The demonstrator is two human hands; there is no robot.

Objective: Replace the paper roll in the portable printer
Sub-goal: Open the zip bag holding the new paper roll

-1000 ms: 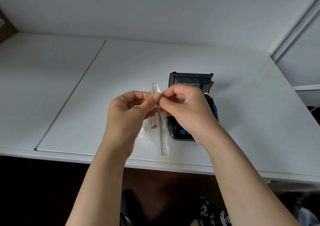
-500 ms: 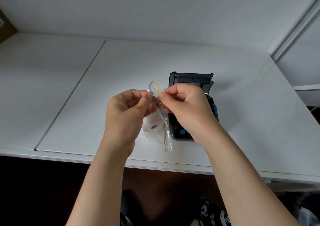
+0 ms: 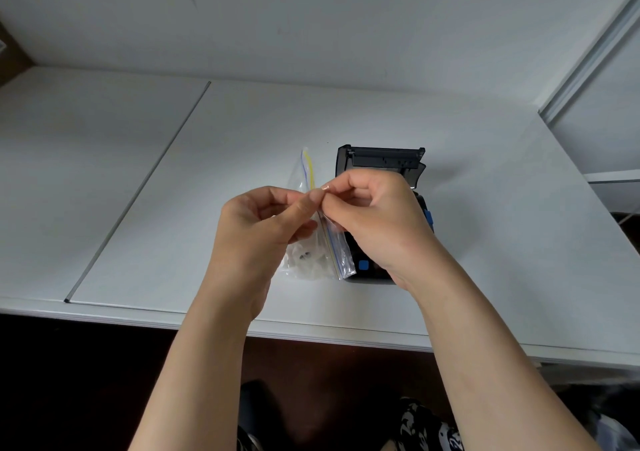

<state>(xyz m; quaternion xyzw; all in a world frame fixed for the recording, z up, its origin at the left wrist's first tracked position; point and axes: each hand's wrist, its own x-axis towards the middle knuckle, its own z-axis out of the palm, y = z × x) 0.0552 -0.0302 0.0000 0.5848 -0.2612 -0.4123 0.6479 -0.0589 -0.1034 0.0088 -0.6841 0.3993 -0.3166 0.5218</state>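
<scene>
Your left hand (image 3: 266, 229) and right hand (image 3: 374, 222) have re-pinched the bag (image 3: 318, 253) at its zip, now straightened from half a second ago, so the roll (image 3: 306, 260) stays sealed inside, beside the open printer (image 3: 381, 163)

Light: soft, even, cool — daylight-like, source out of frame.
Table (image 3: 485, 180): pale grey-white, evenly lit, no glare.
Shadows: faint and diffuse beside the printer (image 3: 384, 159) — slightly denser to its right.
Under the table edge: very dark, detail nearly lost.
Focus: mostly sharp; slight softness on the clear bag (image 3: 311, 260).
Distortion: wide-angle bend, table edges and right-hand frame lines slanting outward.
</scene>
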